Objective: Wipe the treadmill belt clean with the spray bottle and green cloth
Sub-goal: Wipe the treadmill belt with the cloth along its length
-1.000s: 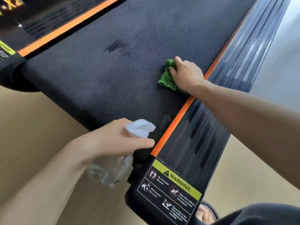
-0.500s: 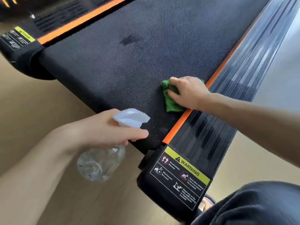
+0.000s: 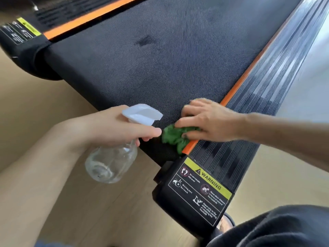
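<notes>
A clear spray bottle (image 3: pixel 111 162) with a white trigger head (image 3: pixel 142 113) is gripped by the left hand (image 3: pixel 114 127) at about seven o'clock in the view, the fingers being curled round the neck and the index finger laid along the trigger; the bottle body hangs below the hand, over the pale wooden floor (image 3: pixel 44 107), just off the rear edge of the treadmill. A crumpled green cloth (image 3: pixel 173 137) is pressed by the right hand (image 3: pixel 210 120) onto the near corner of the black treadmill belt (image 3: pixel 160 59), at about five o'clock from the middle of the view; the fingers are spread and bent over the cloth, and whether it is pinched or merely pressed flat cannot be told because of blur. The cloth is seen touching the orange edge strip (image 3: pixel 249 68) on the belt's right side, and the spray nozzle is just beside it at its nine o'clock. A darker damp patch (image 3: pixel 145 41) is seen on the belt at about twelve o'clock from the cloth, well apart from it. A ribbed black side rail (image 3: pixel 258 111) runs beside the orange strip towards two o'clock. A yellow and black warning label (image 3: pixel 201 188) is carried on the rear end cap at about five o'clock, and a second, blurred label (image 3: pixel 19 31) on the opposite end cap at ten o'clock. Dark clothing (image 3: pixel 284 227) fills the corner at five o'clock.
</notes>
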`<state>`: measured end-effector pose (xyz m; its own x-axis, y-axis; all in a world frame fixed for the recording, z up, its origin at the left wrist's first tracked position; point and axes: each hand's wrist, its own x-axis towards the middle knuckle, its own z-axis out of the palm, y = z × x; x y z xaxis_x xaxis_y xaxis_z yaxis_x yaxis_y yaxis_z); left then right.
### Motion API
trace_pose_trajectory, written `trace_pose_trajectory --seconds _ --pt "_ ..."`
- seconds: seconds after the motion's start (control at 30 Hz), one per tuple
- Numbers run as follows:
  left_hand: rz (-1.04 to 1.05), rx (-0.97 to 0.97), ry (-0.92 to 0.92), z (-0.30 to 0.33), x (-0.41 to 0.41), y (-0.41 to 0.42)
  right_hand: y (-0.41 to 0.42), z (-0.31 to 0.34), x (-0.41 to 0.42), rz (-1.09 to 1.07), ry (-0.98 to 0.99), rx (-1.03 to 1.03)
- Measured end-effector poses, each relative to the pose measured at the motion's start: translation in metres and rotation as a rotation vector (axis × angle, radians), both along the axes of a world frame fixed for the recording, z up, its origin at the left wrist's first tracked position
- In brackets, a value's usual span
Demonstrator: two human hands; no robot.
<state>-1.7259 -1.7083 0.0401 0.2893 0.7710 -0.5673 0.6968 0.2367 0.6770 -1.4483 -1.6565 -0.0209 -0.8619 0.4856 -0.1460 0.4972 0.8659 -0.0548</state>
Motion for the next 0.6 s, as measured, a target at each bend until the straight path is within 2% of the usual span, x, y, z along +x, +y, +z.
trace_pose_trajectory --seconds 0.1,0.17,0.23,0.3,0.4,0.47,0.6 --pt "-0.002 -0.004 -0.013 0.001 -0.003 -0.002 0.047 0.004 0.029 -0.204 -0.088 0.02" --pt "0.007 0.007 -0.033 0.002 -0.007 -0.004 0.065 0.003 0.041 -0.355 -0.068 0.011" --pt "0.032 0.019 -0.035 0.003 -0.012 -0.005 0.058 -0.001 0.035 -0.415 -0.057 0.029" --pt "0.081 0.033 -0.046 0.001 -0.017 -0.005 0.032 -0.011 0.013 -0.375 0.008 0.014" --pt "0.196 0.045 -0.063 -0.004 -0.023 -0.002 -0.019 -0.016 -0.031 -0.205 0.083 -0.061" --pt "0.201 0.059 -0.042 -0.007 -0.025 0.002 -0.042 -0.018 -0.05 -0.079 0.111 -0.091" --pt "0.193 0.062 -0.027 -0.008 -0.025 0.003 -0.042 -0.015 -0.055 0.129 0.092 -0.065"
